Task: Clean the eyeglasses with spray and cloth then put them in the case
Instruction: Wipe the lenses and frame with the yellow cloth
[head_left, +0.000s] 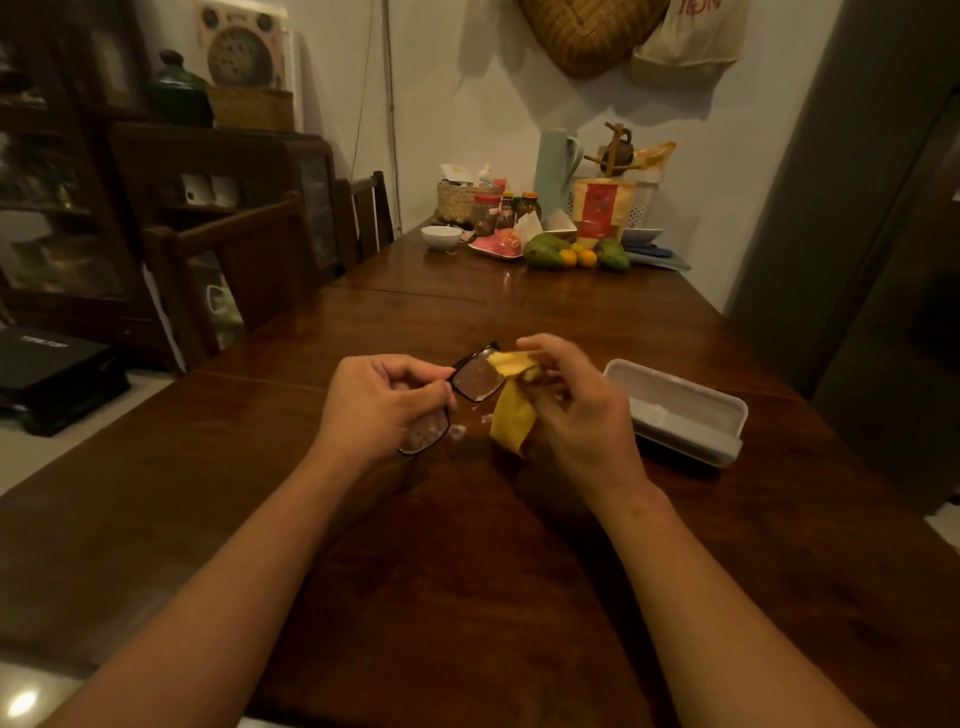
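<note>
While both hands hold them up over the near middle of the table, the black-framed eyeglasses (474, 378) sit tilted, one lens rising toward the right and the other showing below the left hand (382, 402). That hand's fingers are curled around the frame near the bridge, gripping it firmly. The right hand (576, 410) pinches a yellow cloth (511, 421) folded over the outer edge of the upper lens, with the loose end hanging down.

The glasses look light and thin, with hard, slick lenses that would smear or scratch, and arms that could bend. The frame rim or bridge is probably the safest place to hold them, with the soft, limp cloth kept between fingertips and glass.

An open hard case (680, 410) with a pale lining lies on the dark wooden table (467, 571), just beside the right hand. No spray bottle can be made out near the hands. Fruit (545, 252), jars and a small white bowl (441, 237) crowd the table's far end.
</note>
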